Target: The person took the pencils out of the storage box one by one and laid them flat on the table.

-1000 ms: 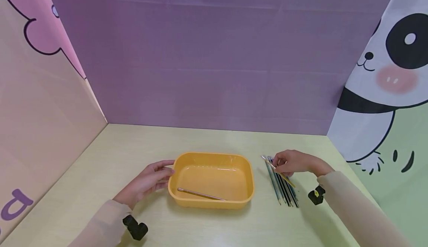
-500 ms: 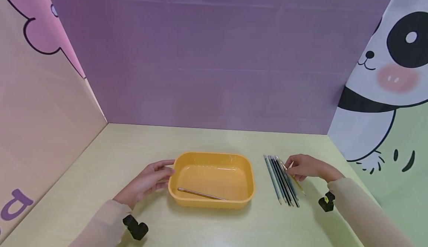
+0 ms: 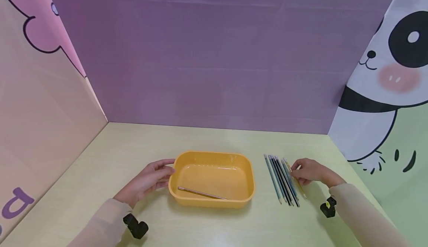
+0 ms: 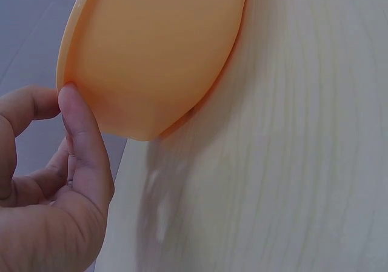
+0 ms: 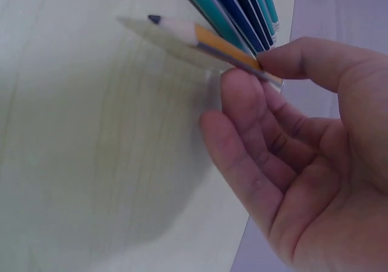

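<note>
A yellow plastic tray stands mid-table in the head view. My left hand pinches its left rim; the left wrist view shows thumb and index finger on the tray wall. Inside the tray lies one pencil with a metallic-looking shaft. Right of the tray, my right hand pinches a yellow pencil between thumb and fingers. In the right wrist view this yellow pencil has a dark sharpened tip, its shadow on the table beside it. Several teal, blue and black pencils lie side by side just left of that hand.
The pale wooden table meets a purple back wall. A pinkish panel borders the left side, and a panel with a panda picture borders the right. Black wrist cameras sit at both cuffs.
My right hand has moved right and slightly toward me with the yellow pencil, from over the other pencils to their right side. The left hand and tray have stayed put.
</note>
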